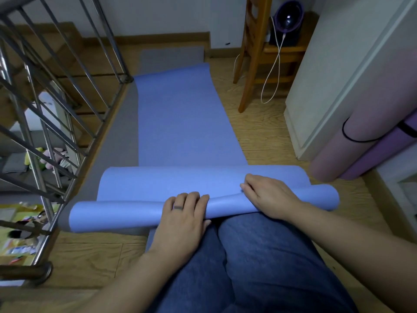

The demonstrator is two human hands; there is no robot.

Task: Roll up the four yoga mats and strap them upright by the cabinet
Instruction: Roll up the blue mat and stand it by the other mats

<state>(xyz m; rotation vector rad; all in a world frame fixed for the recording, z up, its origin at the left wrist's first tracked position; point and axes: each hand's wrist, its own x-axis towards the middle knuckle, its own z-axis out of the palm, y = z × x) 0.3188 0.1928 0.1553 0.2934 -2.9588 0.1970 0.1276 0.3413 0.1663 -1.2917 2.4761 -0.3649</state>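
The risk I see from here is a crooked, slack roll. The blue foam yoga mat [180, 123] lies on the wooden plank floor [259, 132], running flat toward 12 o'clock. Only its near end is curled into a roll [112, 213] across the person's knees at 6 o'clock. That roll sits askew, its 3 o'clock end further away than its 9 o'clock end, and there is a soft dent between the two hands. If it goes forward like this, I would expect it to cone out at one end and be too loose to stand upright once strapped. The blue mat also rests on a flat grey mat [117, 143], which could get dragged or caught up in the turn. The steel stair railing [56, 98] at 9 o'clock crowds that side.

The left hand [182, 218] drapes over the roll near its middle, fingers close together and bent over the curve, thumb on the near side. The right hand [268, 197] sits a little further forward, fingers curled tight and tucked into the mat.

At 3 o'clock a pink rolled mat [352, 154] and a purple rolled mat [383, 152] lean against the white cabinet [338, 75], with a thin black strap [345, 132] round the pink one.
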